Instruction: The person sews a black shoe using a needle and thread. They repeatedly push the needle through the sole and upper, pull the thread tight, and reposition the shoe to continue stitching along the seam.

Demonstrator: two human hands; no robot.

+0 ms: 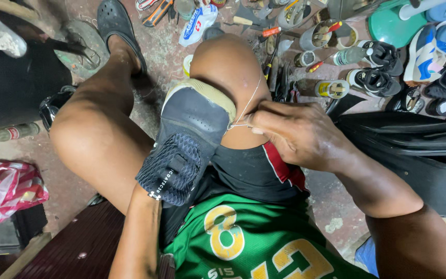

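A cobbler's floor workshop; hand tools (264,28), glue tins (331,89) and rows of worn shoes (375,70) crowd the ground.

Left hand out of sight behind the shoe (189,142)

Fingers of the right hand (298,132) curl away beside the shoe, any needle too small to tell; the black case (419,150) runs off-frame.

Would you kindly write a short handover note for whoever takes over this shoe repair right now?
Left hand: hidden behind the shoe, apparently inside it; grip cannot be seen.
Right hand: pinched on the thread, pulling it taut from the sole edge.
Shoe rests sole-up between the knees; tools and glue pots lie on the floor ahead.
Done: a stitch at the toe-side edge is in hand.
Left: how much of the edge remains unstitched cannot be seen.
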